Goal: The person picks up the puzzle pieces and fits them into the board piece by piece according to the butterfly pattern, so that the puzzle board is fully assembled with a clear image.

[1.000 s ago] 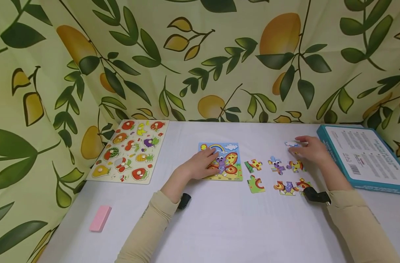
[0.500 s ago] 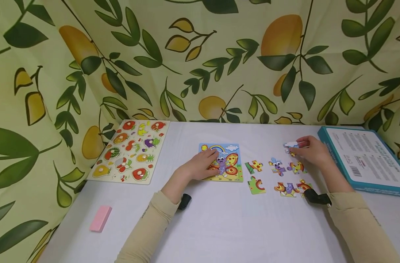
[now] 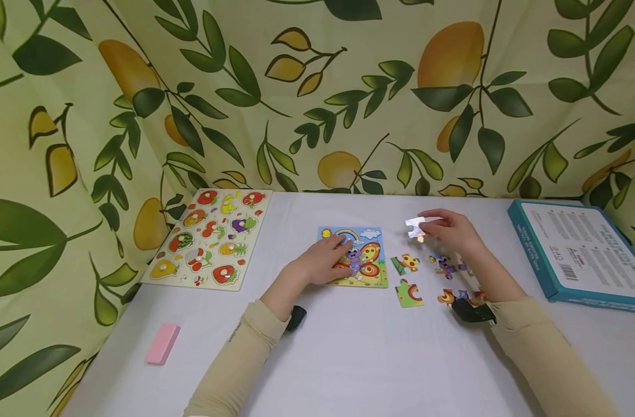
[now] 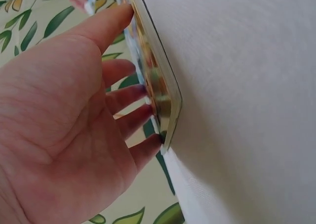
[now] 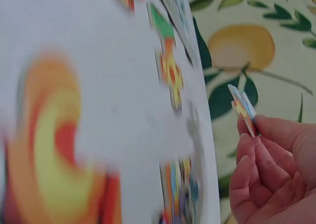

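Note:
My left hand (image 3: 323, 262) rests with its fingers spread on the butterfly picture board (image 3: 367, 271), which lies on the white table. In the left wrist view the fingertips of that hand (image 4: 74, 120) touch the board's face near its edge. My right hand (image 3: 453, 230) pinches a jigsaw piece (image 3: 415, 227) between thumb and fingers, raised over the table to the right of the board. In the right wrist view this piece (image 5: 244, 110) shows light blue and orange-yellow, seen nearly edge-on. Below the right hand lie several loose jigsaw pieces (image 3: 409, 294), partly hidden by the wrist.
A fruit peg puzzle board (image 3: 205, 240) lies at the back left of the white table (image 3: 349, 359). Nearer on the left is a pink block (image 3: 163, 344). A teal-edged box (image 3: 583, 255) lies at the right. A fruit-patterned curtain (image 3: 296, 116) hangs behind.
My right hand has picked up the cloud-coloured jigsaw piece and carried it left toward the butterfly board. The left hand stays on the board.

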